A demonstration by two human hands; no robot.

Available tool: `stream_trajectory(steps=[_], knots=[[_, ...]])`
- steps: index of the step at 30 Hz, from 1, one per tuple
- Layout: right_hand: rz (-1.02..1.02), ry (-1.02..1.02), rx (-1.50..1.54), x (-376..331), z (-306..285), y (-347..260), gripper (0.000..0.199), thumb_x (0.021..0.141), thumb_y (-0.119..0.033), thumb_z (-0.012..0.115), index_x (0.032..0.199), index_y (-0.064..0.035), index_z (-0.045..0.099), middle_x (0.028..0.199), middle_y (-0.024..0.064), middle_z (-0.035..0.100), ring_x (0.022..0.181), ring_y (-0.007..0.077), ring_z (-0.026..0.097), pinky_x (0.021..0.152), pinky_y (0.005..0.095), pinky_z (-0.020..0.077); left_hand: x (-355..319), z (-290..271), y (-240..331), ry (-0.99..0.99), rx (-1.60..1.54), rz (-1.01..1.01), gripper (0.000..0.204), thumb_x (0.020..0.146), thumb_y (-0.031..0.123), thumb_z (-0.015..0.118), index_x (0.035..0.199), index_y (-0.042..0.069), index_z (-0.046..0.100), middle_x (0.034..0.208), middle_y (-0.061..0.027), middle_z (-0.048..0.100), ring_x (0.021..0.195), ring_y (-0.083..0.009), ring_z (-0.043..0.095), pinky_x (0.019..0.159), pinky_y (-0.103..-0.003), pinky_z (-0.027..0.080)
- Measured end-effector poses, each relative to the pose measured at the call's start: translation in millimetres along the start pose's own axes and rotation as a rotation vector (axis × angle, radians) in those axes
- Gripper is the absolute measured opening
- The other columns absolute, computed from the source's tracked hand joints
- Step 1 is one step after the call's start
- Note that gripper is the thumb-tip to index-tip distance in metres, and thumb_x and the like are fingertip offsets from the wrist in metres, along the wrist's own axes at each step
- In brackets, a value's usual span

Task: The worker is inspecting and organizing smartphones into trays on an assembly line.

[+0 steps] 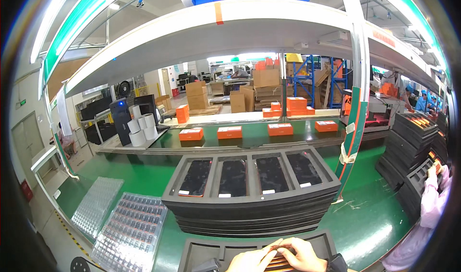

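Both my hands meet at the bottom edge over a black foam tray [201, 248]. My left hand [247, 261] and my right hand [302, 255] together grip a flat dark device with an orange rim [277, 261], mostly hidden under the fingers. Just beyond stands a stack of black foam trays [252, 209]; the top tray holds several dark phones [233, 177] lying face up in separate slots.
Clear plastic blister trays [129, 231] lie at the left on the green bench. Orange boxes [229, 132] ride a conveyor behind, with white tape rolls [139, 125] at its left end. More foam tray stacks [413, 147] rise at the right, beside a person in a pink sleeve [432, 200].
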State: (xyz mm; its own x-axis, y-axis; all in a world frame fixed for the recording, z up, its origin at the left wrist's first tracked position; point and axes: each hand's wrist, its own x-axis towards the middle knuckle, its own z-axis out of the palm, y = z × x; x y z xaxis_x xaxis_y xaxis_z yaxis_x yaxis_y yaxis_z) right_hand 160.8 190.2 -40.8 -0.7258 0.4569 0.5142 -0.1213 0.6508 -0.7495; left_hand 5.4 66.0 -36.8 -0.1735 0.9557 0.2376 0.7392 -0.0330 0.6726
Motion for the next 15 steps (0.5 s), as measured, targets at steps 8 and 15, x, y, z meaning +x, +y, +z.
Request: stream_trajectory(steps=[8,15], knots=[[0.11,0.018,0.08,-9,6,4,0.013,0.091,-0.003,0.065,0.103,-0.0014,0.063,0.089,0.0146,0.067,0.08,0.029,0.067,0.071,0.0341,0.0528,-4,3,17,0.097,-0.011,0.007,0.043,0.102,0.033,0.047,0.145,0.027,0.048,0.093,-0.0177,0.071,0.087,-0.0365,0.069,0.068,-0.044,0.055],[-0.277,0.041,-0.204,-1,-5,1,0.009,0.093,-0.007,0.066,0.098,-0.0034,0.06,0.082,0.0095,0.064,0.076,0.0157,0.063,0.068,0.0284,0.0491,-4,13,3,0.169,-0.016,0.046,0.038,0.1,0.033,0.054,0.137,0.027,0.059,0.09,-0.0154,0.071,0.08,-0.0339,0.069,0.064,-0.041,0.055]])
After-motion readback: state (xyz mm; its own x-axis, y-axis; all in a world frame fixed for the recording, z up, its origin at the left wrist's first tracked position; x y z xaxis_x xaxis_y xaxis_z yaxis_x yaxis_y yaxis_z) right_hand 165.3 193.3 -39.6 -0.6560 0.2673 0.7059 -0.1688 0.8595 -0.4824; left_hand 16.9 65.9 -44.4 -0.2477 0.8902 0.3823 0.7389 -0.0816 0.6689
